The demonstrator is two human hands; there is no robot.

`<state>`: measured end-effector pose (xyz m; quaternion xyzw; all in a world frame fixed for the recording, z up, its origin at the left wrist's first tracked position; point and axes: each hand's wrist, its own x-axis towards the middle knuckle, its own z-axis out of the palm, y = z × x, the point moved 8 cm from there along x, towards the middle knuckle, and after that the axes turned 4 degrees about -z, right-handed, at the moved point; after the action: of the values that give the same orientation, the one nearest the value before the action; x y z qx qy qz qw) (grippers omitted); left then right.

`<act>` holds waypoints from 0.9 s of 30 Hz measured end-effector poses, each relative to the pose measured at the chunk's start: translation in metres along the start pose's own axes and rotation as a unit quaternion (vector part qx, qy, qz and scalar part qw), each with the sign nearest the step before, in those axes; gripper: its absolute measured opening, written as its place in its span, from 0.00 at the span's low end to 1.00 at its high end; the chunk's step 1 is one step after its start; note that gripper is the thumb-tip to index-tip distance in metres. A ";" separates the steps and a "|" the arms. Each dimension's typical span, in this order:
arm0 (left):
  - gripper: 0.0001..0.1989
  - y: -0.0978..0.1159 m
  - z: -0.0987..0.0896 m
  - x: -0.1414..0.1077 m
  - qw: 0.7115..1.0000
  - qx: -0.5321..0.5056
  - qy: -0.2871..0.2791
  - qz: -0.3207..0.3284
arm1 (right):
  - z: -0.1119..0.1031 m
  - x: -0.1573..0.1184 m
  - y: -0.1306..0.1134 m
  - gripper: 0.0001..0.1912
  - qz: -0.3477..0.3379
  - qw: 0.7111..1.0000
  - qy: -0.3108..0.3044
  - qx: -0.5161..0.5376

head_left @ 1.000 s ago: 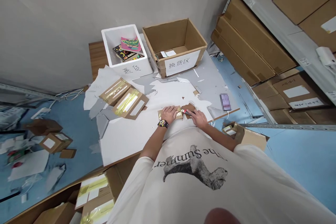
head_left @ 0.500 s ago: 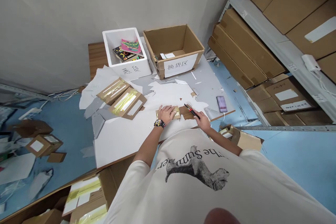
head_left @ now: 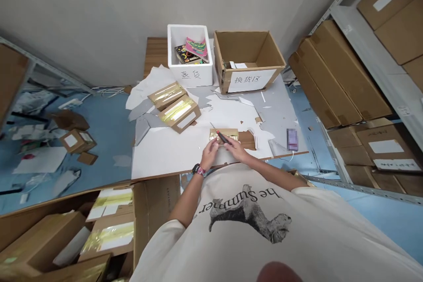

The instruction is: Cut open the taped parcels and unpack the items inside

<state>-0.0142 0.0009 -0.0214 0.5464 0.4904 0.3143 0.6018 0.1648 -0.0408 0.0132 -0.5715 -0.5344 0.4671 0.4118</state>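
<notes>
Gold-taped cardboard packet (head_left: 224, 135), flat, rectangular

Grey wall (head_left: 99, 4), blue floor (head_left: 109, 128), grey metal shelving (head_left: 390, 75)

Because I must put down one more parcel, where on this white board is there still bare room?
Bare white board lies between the left hand and the two taped mailers. Bare grey sheet lies between the cardboard box and the pixelated phone. It is crowded around the gold-taped mailer, where the right hand holds a black-and-red tool.
</notes>
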 end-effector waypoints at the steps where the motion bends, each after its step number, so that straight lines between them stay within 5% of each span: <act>1: 0.32 -0.001 0.007 -0.001 1.000 -0.017 -0.005 -0.006 | 0.017 0.005 -0.006 0.33 -0.023 0.999 -0.031 -0.014; 5: 0.36 -0.008 0.007 -0.006 0.998 -0.027 0.046 -0.026 | 0.055 0.011 -0.014 0.38 -0.049 0.993 -0.093 -0.057; 9: 0.35 -0.008 -0.008 -0.012 0.998 -0.034 0.059 -0.017 | 0.045 0.016 -0.024 0.30 -0.066 0.979 -0.089 -0.172; 14: 0.37 -0.008 -0.049 -0.014 0.995 0.025 0.077 -0.056 | 0.008 0.050 -0.031 0.29 -0.062 0.877 -0.068 -0.471; 18: 0.32 0.006 -0.086 -0.018 0.978 0.203 0.052 0.012 | -0.003 0.073 -0.010 0.29 -0.033 0.825 -0.104 -0.554; 22: 0.27 0.015 -0.105 -0.022 0.930 0.360 0.010 0.076 | -0.002 0.075 0.010 0.29 -0.045 0.825 -0.095 -0.555; 27: 0.26 0.013 -0.092 -0.004 0.884 0.457 -0.054 0.087 | 0.003 0.070 0.024 0.28 -0.046 0.840 -0.067 -0.536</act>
<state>-0.0996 0.0319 -0.0006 0.8176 0.4966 0.0769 0.2812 0.1666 0.0271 -0.0170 -0.6449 -0.7536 0.1248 0.0253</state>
